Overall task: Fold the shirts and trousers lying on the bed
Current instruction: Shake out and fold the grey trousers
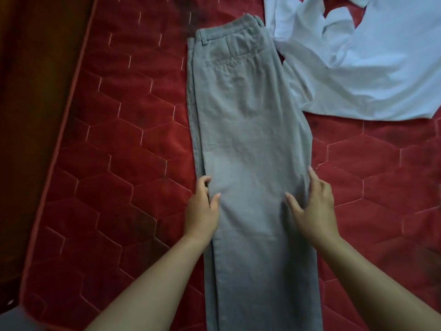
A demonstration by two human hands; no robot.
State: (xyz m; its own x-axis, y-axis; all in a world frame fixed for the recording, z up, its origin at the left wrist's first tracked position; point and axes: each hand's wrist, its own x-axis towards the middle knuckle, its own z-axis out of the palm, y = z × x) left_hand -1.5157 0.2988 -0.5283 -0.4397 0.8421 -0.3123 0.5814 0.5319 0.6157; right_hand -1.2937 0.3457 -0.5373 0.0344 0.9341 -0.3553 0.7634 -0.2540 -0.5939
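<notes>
The grey trousers (248,130) are lying flat on the red quilted mattress (124,130), one leg stacked on the other. Their long axis is running almost straight away from the person: the waistband (229,27) is sitting at the far end, and the legs are running out of view at the bottom edge, so the hems are not showing. Both hands are working at about the same level, roughly at the knee, held apart with the width of the trousers between them. The left hand (202,211) is resting at the left seam edge with its fingers curled there and its thumb lying on the cloth. In this dim light I cannot tell whether it is actually pinching the edge or only touching it. The right hand (315,209) is lying on the right edge with straight, spread fingers (312,175), pressing the fabric down and gripping nothing. This reads as smoothing and squaring the stacked legs before a fold. Since the garment is stretching lengthwise ahead of the person, the next fold is probably going along that axis, bringing the near hem end up toward the waistband or the reverse. Neither hand is nearer the waistband, so both would be reaching forward equally. The white shirt (381,68) is lying rumpled at the far right, its lower edge just beside the trousers' hip, and is waiting unfolded.
</notes>
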